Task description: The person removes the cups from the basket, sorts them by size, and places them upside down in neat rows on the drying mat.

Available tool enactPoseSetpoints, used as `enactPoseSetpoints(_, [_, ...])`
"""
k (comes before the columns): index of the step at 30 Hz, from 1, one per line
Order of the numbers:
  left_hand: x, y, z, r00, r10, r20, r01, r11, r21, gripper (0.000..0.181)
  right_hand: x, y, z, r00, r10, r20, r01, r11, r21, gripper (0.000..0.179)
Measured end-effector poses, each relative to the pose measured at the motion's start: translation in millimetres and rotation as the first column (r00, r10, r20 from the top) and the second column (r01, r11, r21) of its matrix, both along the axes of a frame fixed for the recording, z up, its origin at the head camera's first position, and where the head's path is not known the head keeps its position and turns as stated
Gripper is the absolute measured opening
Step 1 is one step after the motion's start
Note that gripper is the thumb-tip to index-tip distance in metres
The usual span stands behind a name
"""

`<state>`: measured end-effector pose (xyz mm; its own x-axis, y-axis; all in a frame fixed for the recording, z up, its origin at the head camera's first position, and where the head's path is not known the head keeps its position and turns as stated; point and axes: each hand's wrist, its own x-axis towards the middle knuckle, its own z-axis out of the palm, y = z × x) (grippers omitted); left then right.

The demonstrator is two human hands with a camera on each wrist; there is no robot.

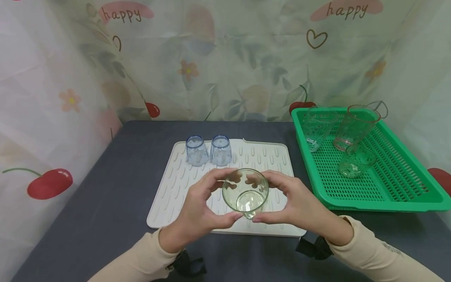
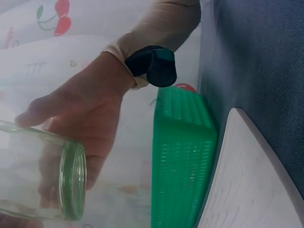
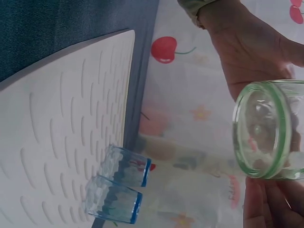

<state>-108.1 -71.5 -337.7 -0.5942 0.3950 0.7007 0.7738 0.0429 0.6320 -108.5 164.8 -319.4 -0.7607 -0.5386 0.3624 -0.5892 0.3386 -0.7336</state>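
A clear, faintly green drinking glass (image 1: 245, 192) is held between both hands above the white ridged mat (image 1: 163, 203), its mouth tipped toward the head camera. My left hand (image 1: 199, 203) grips its left side, thumb at the near side and fingers behind. On the opposite side my right hand (image 1: 297, 199) holds it in the same way. The thick base of the glass (image 3: 263, 130) shows in the right wrist view, well apart from the mat. Two blue-tinted glasses, one on the left (image 1: 196, 152) and one on the right (image 1: 220, 152), stand upside down at the mat's back.
At the right stands a green perforated basket (image 1: 378, 205). It contains a tall glass (image 1: 318, 127), a glass mug with a handle (image 1: 356, 127) and a short glass (image 1: 356, 161). A dark cloth (image 1: 116, 188) covers the table. Printed curtains (image 1: 225, 58) surround it.
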Motion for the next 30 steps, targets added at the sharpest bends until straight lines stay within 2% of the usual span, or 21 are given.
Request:
enactPoseSetpoints(6, [1.1, -2.2, 5.4, 0.999, -0.043, 0.029, 0.041, 0.997, 0.063, 0.070, -1.2, 0, -5.7, 0.999, 0.017, 0.040, -0.017, 1.000, -0.001, 0.060])
enactPoseSetpoints(13, [-1.1, -2.6, 4.5, 0.994, -0.106, 0.040, 0.100, 0.987, 0.125, 0.066, -1.5, 1, -6.6, 0.999, 0.033, 0.038, -0.033, 0.999, -0.013, 0.056])
enactPoseSetpoints(20, [-2.6, -6.7, 1.4, 0.971, -0.190, 0.143, 0.167, 0.973, 0.162, 0.066, 0.5, 7, -1.4, 0.996, 0.030, 0.090, -0.025, 0.998, -0.056, 0.053])
enactPoseSetpoints(27, [-5.1, -13.9, -4.1, 0.960, -0.175, 0.219, 0.151, 0.981, 0.124, 0.065, 2.0, 14, 9.6, 0.996, 0.020, 0.087, -0.004, 0.982, -0.188, 0.059])
enactPoseSetpoints(30, [-5.0, -14.9, -5.9, 0.944, -0.175, 0.281, 0.150, 0.983, 0.108, 0.066, 1.2, 16, 15.6, 0.997, 0.028, 0.067, -0.012, 0.974, -0.227, 0.060])
